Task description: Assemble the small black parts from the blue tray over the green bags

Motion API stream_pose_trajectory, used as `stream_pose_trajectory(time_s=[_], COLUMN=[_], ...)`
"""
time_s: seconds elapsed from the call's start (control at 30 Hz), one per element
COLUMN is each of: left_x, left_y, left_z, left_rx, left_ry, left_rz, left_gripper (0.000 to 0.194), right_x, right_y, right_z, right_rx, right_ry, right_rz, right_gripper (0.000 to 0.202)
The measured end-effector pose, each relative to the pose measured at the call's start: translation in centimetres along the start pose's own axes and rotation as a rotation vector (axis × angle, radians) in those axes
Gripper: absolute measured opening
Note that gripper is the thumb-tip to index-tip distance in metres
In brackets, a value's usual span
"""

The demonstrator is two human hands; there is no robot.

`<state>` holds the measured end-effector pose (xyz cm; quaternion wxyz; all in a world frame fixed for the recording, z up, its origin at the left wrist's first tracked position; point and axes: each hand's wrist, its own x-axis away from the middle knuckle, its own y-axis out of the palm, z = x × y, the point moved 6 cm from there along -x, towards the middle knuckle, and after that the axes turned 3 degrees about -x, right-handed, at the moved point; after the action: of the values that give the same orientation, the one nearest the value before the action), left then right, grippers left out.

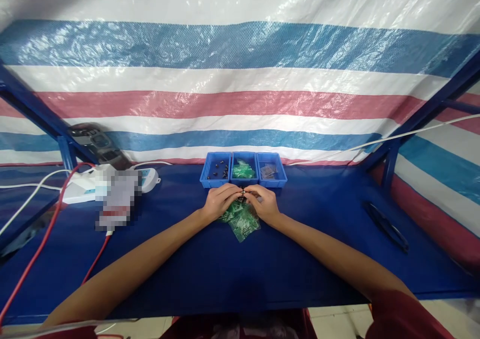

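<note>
My left hand (218, 202) and my right hand (265, 205) meet in front of the blue trays. Between their pinched fingertips is a small dark part (243, 193), too small to name and partly hidden by the fingers. Right below the hands, green-tinted clear plastic bags (244, 225) lie on the blue table (232, 269). Behind the hands, the left blue tray (204, 181) holds several small dark pieces (225, 171). Green plastic bags (243, 170) fill part of the middle tray (237, 183). Flat clear or greyish pieces (268, 171) lie in the right tray (275, 183).
A white power strip (80, 186) and a blurred-out device (119, 199) with a red cable (95, 261) occupy the left side. Behind them stands a dark packaged item (98, 141). A dark elongated object (386, 226) rests at right. Striped sheeting (240, 104) hangs behind.
</note>
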<state>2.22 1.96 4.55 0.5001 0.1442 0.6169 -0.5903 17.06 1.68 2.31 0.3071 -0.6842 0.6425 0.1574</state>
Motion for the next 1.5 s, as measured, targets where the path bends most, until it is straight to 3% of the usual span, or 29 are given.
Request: stream_pose_trajectory(time_s=[0.47,1.07,1.3,1.5], left_x=[-0.1,0.2,-0.2,-0.2], left_y=[-0.1,0.2,-0.7,-0.6], left_z=[0.2,0.2,-0.8,-0.8], left_rx=[0.014,0.017,0.000,0.002], left_ry=[0.014,0.042,-0.123,-0.134], left_rz=[-0.020,-0.020,0.090,0.062], left_gripper=[0.009,0.018,0.011,0.012], right_x=[-0.1,-0.3,-0.2,-1.4], right_y=[0.1,0.2,-1.2,-2.2], right_z=[-0.5,-0.6,-1.1,-0.5], right_rx=[0.039,0.051,0.149,0.166], right_ry=[-0.074,-0.010,-0.019,0.042], right_rz=[0.015,-0.053,0.162,0.194], right_gripper=[0.014,0.020,0.019,0.019])
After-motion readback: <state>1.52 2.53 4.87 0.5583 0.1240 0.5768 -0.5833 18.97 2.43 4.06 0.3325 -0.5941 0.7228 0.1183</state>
